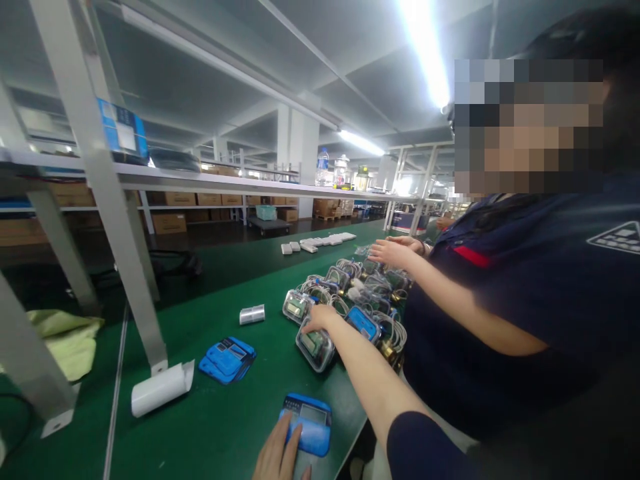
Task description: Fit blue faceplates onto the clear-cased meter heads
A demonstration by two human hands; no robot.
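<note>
Near the table's front edge, my left hand (281,448) rests its spread fingertips on a blue printed card (309,425) with a grey window. My right hand (321,320) reaches out to a clear plastic case (316,348) with a green circuit board inside, its fingers closed over the upper edge. Just behind it lies another clear case (297,307). Beyond and to the right is a pile of similar cases with coiled grey cables (397,333) and brass fittings. One of them has a blue front (363,324).
More blue cards (227,360) lie stacked on the green table (280,373). A white roll (163,389) and a small silvery roll (252,314) are left of my hands. White boxes (310,244) lie farther back. A co-worker's hands (395,252) are over the pile; a metal post (125,220) rises left.
</note>
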